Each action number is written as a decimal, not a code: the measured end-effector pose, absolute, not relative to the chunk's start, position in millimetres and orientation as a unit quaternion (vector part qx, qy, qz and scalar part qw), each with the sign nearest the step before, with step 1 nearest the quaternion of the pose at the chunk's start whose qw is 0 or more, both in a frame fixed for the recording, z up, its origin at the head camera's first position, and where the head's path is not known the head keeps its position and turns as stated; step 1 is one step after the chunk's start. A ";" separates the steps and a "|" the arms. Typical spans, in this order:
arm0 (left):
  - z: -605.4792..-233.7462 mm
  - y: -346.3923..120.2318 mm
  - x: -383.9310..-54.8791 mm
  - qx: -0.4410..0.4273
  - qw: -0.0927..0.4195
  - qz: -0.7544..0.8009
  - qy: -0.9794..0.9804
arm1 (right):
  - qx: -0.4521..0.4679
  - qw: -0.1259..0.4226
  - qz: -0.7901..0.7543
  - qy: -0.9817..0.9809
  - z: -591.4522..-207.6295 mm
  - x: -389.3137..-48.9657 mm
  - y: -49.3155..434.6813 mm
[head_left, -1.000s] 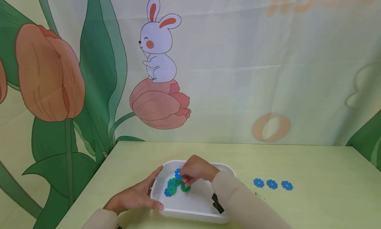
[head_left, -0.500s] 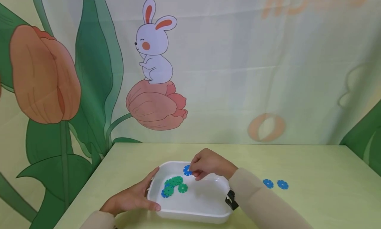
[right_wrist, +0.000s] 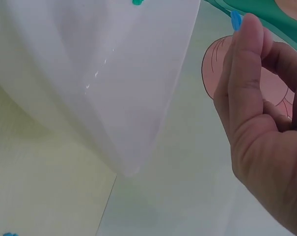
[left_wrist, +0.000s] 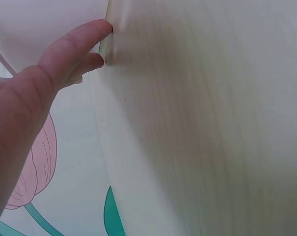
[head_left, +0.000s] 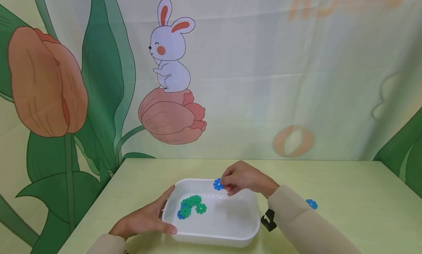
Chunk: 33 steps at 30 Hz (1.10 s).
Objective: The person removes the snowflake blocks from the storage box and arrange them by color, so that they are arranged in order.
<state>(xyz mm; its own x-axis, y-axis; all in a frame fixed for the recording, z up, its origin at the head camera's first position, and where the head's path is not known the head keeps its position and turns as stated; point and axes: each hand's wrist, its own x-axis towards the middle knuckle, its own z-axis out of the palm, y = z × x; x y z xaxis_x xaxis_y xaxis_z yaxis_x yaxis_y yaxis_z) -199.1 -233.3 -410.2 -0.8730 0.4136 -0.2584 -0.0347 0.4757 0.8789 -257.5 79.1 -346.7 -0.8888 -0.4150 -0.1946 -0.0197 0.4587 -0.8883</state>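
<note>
My right hand (head_left: 247,179) pinches a blue snowflake disc (head_left: 218,184) between thumb and fingers, over the far rim of a white plastic tray (head_left: 227,241). In the right wrist view only the edge of that blue disc (right_wrist: 236,20) shows past the fingertips. My left hand (head_left: 145,219) holds the tray's left end, thumb at the near corner and fingers along the outer side. Inside the tray, towards the left, several green snowflake discs (head_left: 201,209) lie partly overlapped, with some blue ones (head_left: 180,214) showing beneath.
One blue disc (head_left: 311,204) lies on the pale table (head_left: 359,217) to the right, just past the right sleeve (head_left: 303,213). A black strap piece (head_left: 269,220) hangs at the right wrist. Behind the table hangs a printed curtain (head_left: 250,81) with a rabbit and tulips.
My right hand has moved right and slightly up from the pile with the blue disc. Its sleeve now covers two of three table discs seen before. My left hand stays on the tray.
</note>
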 end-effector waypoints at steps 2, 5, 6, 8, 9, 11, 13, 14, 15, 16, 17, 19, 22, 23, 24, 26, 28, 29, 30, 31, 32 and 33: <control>-410.4 -233.1 -198.9 0.114 0.226 0.501 0.827 | -0.133 0.196 -0.506 0.829 -345.1 -257.2 83.6; -410.4 -232.8 -198.7 0.115 0.226 0.502 0.827 | -0.135 0.197 -0.507 0.828 -342.8 -256.5 91.1; -410.3 -232.7 -198.8 0.116 0.226 0.503 0.826 | -0.133 0.196 -0.507 0.829 -342.2 -256.4 93.7; -410.0 -232.4 -198.6 0.115 0.225 0.501 0.828 | -0.130 0.194 -0.507 0.830 -340.7 -256.5 98.9; -409.8 -232.2 -198.5 0.115 0.224 0.501 0.828 | -0.128 0.192 -0.507 0.830 -340.3 -256.8 101.5; -409.2 -231.9 -198.3 0.114 0.225 0.502 0.827 | -0.127 0.189 -0.507 0.831 -339.5 -257.9 106.7; -408.6 -231.5 -197.8 0.111 0.226 0.502 0.827 | -0.128 0.191 -0.510 0.829 -339.2 -258.7 111.8; -408.3 -231.2 -197.6 0.108 0.227 0.503 0.827 | -0.129 0.192 -0.511 0.828 -339.2 -258.9 114.3; -408.1 -230.9 -197.5 0.107 0.227 0.503 0.827 | -0.129 0.193 -0.512 0.827 -339.3 -259.3 116.6; -408.0 -230.6 -197.4 0.105 0.228 0.503 0.827 | -0.128 0.194 -0.512 0.827 -339.2 -259.2 118.9; -408.0 -230.3 -197.5 0.104 0.227 0.503 0.827 | -0.129 0.195 -0.512 0.826 -339.2 -258.7 121.0; -408.4 -229.8 -197.8 0.105 0.226 0.502 0.828 | -0.129 0.193 -0.512 0.827 -339.4 -257.9 125.3; -409.2 -229.5 -198.4 0.110 0.225 0.503 0.827 | -0.130 0.190 -0.512 0.828 -340.5 -255.8 132.0; -409.5 -229.4 -198.6 0.112 0.225 0.504 0.826 | -0.131 0.188 -0.513 0.827 -341.2 -255.1 134.5; -409.7 -229.3 -198.7 0.114 0.225 0.505 0.826 | -0.131 0.188 -0.514 0.827 -342.1 -254.6 137.1; -409.9 -229.2 -198.6 0.116 0.225 0.505 0.825 | -0.130 0.187 -0.517 0.825 -343.7 -253.7 142.5; -409.8 -229.2 -198.2 0.116 0.224 0.506 0.825 | -0.129 0.186 -0.520 0.824 -345.1 -253.5 147.8; -409.7 -229.2 -197.9 0.116 0.223 0.505 0.826 | -0.128 0.185 -0.521 0.824 -345.6 -253.3 150.3; -409.5 -229.2 -197.6 0.115 0.223 0.504 0.826 | -0.127 0.185 -0.522 0.823 -345.9 -253.1 152.7; -409.3 -229.2 -197.3 0.115 0.222 0.504 0.827 | -0.127 0.184 -0.522 0.823 -346.2 -253.0 155.2; -409.1 -229.1 -197.2 0.114 0.222 0.504 0.827 | -0.126 0.184 -0.524 0.822 -346.4 -252.7 157.5; -408.8 -229.1 -197.0 0.113 0.222 0.504 0.827 | -0.127 0.183 -0.523 0.823 -346.4 -252.2 159.9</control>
<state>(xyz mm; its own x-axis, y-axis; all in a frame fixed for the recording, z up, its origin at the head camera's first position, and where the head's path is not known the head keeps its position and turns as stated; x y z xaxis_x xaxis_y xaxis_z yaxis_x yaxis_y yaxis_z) -197.0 -229.1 -408.8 -0.8760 0.4104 -0.2535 -0.0375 0.4659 0.8840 -252.2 159.9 -346.4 -0.9009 -0.4007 -0.1669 -0.0187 0.4199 -0.9074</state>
